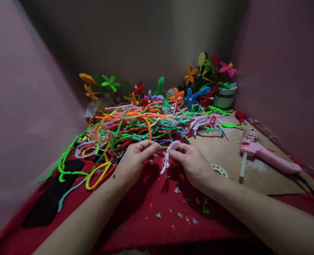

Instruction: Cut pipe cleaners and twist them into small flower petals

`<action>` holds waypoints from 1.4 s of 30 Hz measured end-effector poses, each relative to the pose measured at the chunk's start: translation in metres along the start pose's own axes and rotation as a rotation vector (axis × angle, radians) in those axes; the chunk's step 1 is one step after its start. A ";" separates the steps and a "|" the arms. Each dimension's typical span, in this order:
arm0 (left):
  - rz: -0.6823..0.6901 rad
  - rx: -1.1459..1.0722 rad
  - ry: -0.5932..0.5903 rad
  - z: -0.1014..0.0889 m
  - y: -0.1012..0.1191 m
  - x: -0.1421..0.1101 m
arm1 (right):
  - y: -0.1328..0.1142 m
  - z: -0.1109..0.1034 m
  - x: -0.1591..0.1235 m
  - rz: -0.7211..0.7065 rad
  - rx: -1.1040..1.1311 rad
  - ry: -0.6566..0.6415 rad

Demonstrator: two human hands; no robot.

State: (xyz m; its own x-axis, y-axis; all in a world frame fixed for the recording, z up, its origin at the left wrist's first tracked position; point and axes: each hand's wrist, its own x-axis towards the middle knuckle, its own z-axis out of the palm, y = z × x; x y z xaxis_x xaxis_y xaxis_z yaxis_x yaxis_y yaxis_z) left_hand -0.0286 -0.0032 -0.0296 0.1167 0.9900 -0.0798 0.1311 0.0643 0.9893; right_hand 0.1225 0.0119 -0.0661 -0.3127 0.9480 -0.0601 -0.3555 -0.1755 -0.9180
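My right hand (190, 159) pinches a short pale lilac pipe-cleaner piece (173, 145), looped at the top with a thin whitish tail hanging down. Just left of it is my left hand (143, 153), thumb and forefinger pressed together; anything between those fingertips is too small to make out. Both hands hover over the red cloth (135, 226), in front of a large heap of coloured pipe cleaners (135, 122). By my left wrist lie scissors with yellow and red handles (98, 175), partly covered by the heap.
On the right, a pink glue gun (270, 154) with a cord rests on a brown board (210, 145), near a white spool (219, 170). Finished pipe-cleaner flowers (191, 97) and a pale pot (225, 96) stand behind. A black flat object (47, 202) lies left. Pink walls flank both sides.
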 end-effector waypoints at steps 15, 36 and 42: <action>-0.136 -0.171 -0.218 0.010 -0.006 -0.002 | -0.011 0.006 -0.008 -0.155 -0.264 0.011; -0.255 -0.303 -0.406 -0.002 -0.007 0.001 | -0.014 0.004 -0.007 0.039 0.127 -0.219; -0.343 -0.337 -0.552 -0.004 -0.007 -0.001 | -0.012 0.003 -0.007 0.037 0.026 -0.175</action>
State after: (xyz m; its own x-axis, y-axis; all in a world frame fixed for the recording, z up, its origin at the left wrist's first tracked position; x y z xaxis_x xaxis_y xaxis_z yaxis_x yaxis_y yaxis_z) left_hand -0.0339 -0.0043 -0.0363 0.6143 0.7052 -0.3541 -0.0502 0.4828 0.8743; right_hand 0.1266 0.0061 -0.0540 -0.4736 0.8804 -0.0229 -0.3626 -0.2187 -0.9059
